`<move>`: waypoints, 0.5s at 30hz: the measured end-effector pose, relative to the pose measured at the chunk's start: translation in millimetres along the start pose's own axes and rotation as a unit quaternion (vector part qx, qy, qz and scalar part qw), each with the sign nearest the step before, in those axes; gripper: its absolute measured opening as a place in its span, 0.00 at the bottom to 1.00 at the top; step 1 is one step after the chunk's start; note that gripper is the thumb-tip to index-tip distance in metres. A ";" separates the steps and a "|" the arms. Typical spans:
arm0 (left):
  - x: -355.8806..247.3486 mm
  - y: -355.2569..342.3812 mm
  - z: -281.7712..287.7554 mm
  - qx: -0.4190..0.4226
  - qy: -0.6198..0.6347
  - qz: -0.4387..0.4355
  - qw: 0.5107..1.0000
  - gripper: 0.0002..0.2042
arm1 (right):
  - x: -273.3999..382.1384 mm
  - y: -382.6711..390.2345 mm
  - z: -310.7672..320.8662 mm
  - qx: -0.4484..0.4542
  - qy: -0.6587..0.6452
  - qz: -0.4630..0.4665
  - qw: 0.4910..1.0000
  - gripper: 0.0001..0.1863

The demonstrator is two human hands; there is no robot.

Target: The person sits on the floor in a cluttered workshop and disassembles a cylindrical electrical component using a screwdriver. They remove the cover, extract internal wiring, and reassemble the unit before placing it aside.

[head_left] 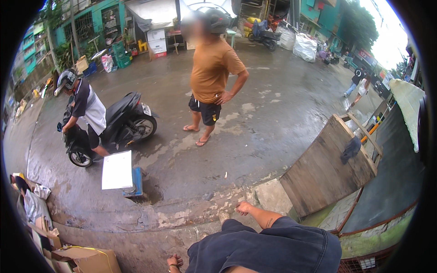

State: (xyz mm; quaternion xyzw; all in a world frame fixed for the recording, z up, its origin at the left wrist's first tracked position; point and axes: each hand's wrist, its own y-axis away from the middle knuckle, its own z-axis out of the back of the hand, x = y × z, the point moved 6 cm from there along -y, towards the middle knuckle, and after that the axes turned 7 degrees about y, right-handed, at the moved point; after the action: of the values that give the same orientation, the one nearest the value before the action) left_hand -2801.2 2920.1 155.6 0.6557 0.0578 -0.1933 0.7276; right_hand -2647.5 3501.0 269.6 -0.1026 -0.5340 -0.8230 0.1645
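My right hand [244,208] hangs beside the dark shirt I wear, its fingers curled in and no object visible in it. My left hand [175,260] is low near the bottom edge, a dark band at its wrist, its fingers also curled with nothing seen in them. Neither hand touches anything nearby. Below both lies the wet concrete edge [182,217] of the street. Nearest on the left, a white board [117,170] lies on a blue platform scale [134,185]. A wooden panel [318,170] leans on the right, a dark cloth [351,150] hanging on it.
A person in an orange shirt [212,73] stands ahead, hand on hip. To the left, a helmeted person [86,104] straddles a black scooter [119,113]. Cardboard boxes [91,261] sit at lower left. White sacks [305,48] and another scooter [265,38] are across the street.
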 end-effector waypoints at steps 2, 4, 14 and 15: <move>2.3 8.4 -2.0 -0.011 -0.005 -0.006 1.000 0.18 | -1.5 -2.0 -1.9 0.000 0.009 -0.004 1.000 0.28; 13.0 10.2 -1.1 0.011 -0.009 -0.014 1.000 0.20 | 5.8 -2.6 -3.6 0.008 0.011 0.007 1.000 0.28; 44.9 -2.4 -0.7 -0.003 0.002 -0.001 1.000 0.23 | 19.5 -4.4 -4.2 0.017 0.034 0.024 0.999 0.28; 44.7 -3.3 -1.1 -0.005 -0.003 0.000 1.000 0.22 | 18.9 -3.8 -4.0 0.016 0.039 0.023 0.999 0.28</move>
State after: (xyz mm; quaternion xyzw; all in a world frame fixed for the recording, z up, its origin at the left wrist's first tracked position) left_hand -2761.2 2911.8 137.3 0.6513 0.0568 -0.1952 0.7311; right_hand -2666.4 3495.7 271.2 -0.0796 -0.5377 -0.8137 0.2060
